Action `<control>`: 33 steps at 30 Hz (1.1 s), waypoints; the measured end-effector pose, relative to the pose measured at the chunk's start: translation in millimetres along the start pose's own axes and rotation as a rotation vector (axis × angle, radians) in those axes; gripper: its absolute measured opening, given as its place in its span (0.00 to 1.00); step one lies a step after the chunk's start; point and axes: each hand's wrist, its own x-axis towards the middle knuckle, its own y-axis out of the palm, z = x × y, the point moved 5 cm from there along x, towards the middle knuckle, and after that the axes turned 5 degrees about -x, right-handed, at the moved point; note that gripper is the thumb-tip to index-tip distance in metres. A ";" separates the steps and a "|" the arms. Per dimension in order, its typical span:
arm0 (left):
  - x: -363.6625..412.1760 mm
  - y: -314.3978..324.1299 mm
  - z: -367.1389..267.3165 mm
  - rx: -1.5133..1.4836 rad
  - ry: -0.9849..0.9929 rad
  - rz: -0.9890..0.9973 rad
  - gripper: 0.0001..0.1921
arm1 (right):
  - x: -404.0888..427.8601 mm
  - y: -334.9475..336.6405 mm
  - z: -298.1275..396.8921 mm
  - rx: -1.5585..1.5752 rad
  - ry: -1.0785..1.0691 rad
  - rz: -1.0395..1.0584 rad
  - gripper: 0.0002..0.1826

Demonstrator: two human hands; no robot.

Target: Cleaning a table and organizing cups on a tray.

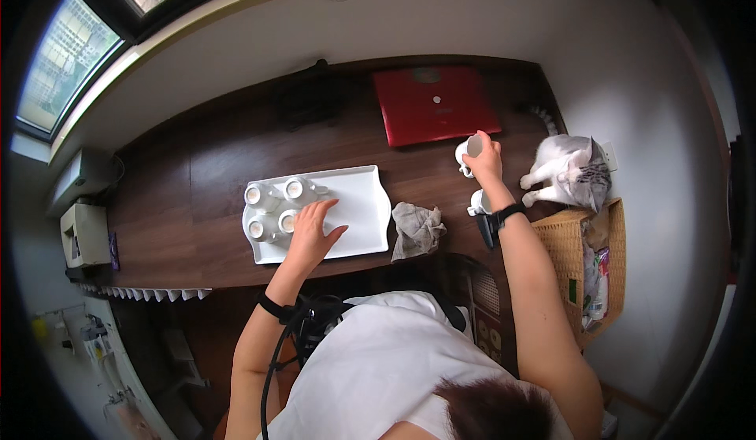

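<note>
Several white mugs stand upside down on the left half of a white tray (357, 215); one is the back-left mug (260, 197). Over the front-right mug (288, 220) hovers my left hand (313, 233), thumb and fingers apart; whether it touches that mug is unclear. At the right, my right hand (485, 159) grips a white mug (462, 153) by its rim, its opening facing the hand. Another white mug (479, 202) is partly hidden by my right wrist. A crumpled grey cloth (416, 230) lies just right of the tray.
A closed red laptop (437, 106) lies at the back. On the right sits a grey-and-white cat (570, 171), beside a wicker basket (561, 245) with packets. A dark bag-like object (310, 94) is at the back, a tissue box (85, 236) at far left.
</note>
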 end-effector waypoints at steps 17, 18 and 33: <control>-2.5 -3.2 -23.2 -0.446 0.060 0.098 0.35 | -191.4 62.4 153.3 1.114 0.264 1.654 0.35; -3.5 -2.3 -19.8 -0.402 0.032 0.140 0.35 | -192.7 56.9 155.4 1.083 0.293 1.675 0.32; 31.6 34.3 23.5 0.173 0.109 0.085 0.35 | -151.1 94.6 163.8 0.266 -0.766 0.573 0.09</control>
